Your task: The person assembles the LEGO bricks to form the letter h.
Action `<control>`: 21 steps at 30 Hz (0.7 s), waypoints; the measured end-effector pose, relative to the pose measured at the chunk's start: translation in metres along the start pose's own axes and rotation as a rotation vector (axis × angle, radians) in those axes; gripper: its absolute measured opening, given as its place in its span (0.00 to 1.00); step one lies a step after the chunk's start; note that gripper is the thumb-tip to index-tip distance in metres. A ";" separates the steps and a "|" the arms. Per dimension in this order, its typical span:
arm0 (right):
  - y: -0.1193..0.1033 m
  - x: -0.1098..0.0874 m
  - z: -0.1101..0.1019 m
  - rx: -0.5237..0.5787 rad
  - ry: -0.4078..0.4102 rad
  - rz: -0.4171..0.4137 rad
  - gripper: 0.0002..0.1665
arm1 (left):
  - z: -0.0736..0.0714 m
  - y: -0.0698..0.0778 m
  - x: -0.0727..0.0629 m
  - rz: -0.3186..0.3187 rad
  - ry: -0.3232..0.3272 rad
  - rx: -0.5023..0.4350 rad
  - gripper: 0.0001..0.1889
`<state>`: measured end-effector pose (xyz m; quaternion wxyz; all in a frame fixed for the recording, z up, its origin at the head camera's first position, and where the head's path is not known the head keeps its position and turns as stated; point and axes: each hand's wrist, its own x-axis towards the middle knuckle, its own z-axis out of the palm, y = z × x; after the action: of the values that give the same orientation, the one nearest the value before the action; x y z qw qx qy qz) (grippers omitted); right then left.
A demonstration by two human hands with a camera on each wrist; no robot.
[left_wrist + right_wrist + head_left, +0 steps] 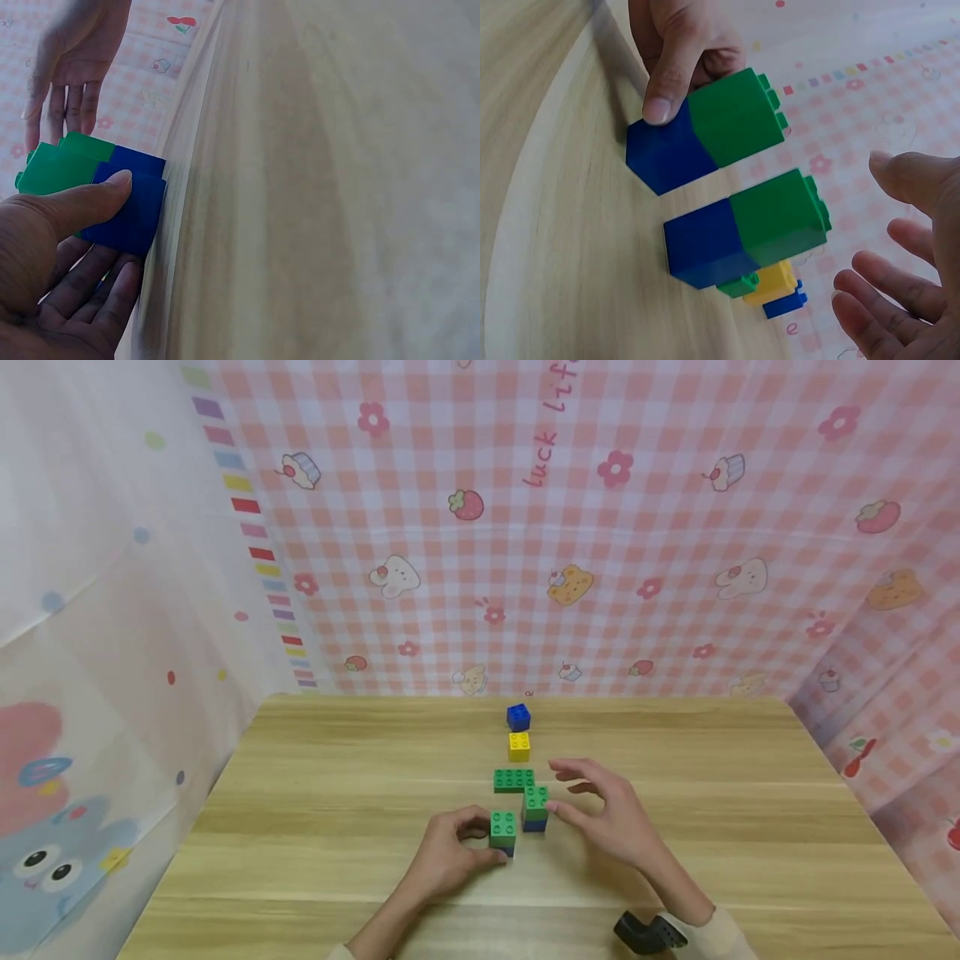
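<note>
Two small towers stand on the table, each a green block on top of a blue one. My left hand point(448, 852) holds the nearer tower point(502, 828), thumb pressed on its blue block point(133, 210) and fingers around the far side. Just beyond, slightly right, stands the other tower point(536, 806). Beside that one is my right hand point(611, 814), fingers spread and relaxed. In the right wrist view a gap separates the right hand point(915, 262) from this second tower point(746, 232), and nothing is in its grasp.
Behind the towers, a long green block point(508, 780), a yellow block point(519, 748) and a blue block point(518, 718) sit in a row toward the back of the wooden table point(337, 777). A checked cloth point(435, 560) hangs behind the table. A black strap device point(649, 933) is at the right wrist.
</note>
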<state>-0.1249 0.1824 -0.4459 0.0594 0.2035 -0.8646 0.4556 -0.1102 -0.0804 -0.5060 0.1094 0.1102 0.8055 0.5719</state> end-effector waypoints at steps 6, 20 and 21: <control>0.012 0.003 -0.002 0.033 -0.002 0.035 0.29 | 0.000 0.000 0.002 0.016 0.000 -0.001 0.19; 0.032 0.014 -0.001 0.068 -0.035 0.098 0.26 | -0.005 0.001 0.009 0.017 0.000 0.003 0.20; 0.034 0.015 0.000 0.060 -0.039 0.100 0.26 | -0.006 0.001 0.010 0.014 0.002 0.006 0.20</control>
<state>-0.1524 0.1950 -0.4676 0.0136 0.1707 -0.8605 0.4799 -0.1209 -0.0821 -0.5033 0.1039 0.1157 0.8066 0.5702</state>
